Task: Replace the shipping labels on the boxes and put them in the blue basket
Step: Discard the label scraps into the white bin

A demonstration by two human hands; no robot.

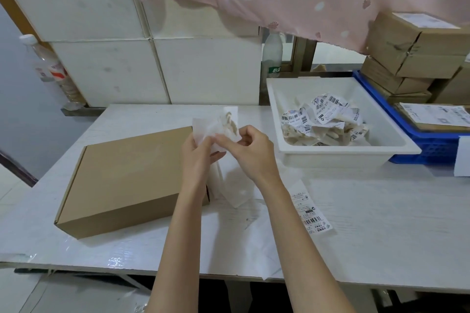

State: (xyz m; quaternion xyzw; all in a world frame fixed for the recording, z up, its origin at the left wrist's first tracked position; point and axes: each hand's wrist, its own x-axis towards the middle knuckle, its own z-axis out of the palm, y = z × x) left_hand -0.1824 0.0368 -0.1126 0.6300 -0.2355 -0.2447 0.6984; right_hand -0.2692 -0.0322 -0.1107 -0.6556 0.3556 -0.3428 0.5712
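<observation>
The cardboard box [132, 180] lies label-free at centre-left on the worktop [381, 223]; left hand [197, 157] and right hand [250, 152] both pinch the torn-off label [221, 127], whose adhesive may cling to fingers instead of dropping into the white bin [276, 99].

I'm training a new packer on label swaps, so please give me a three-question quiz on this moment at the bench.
1. True or false: the cardboard box on the table lies closed.
2. Where do the crumpled old labels lie? A) in the white tray B) in the blue basket C) on the floor
3. Fill in: both hands hold a torn ______ above the box.

Key
1. True: its flaps are shut.
2. A: they pile up in the white tray, which stands beside the blue basket.
3. Label: the left hand and right hand pinch the peeled label between them.
</observation>
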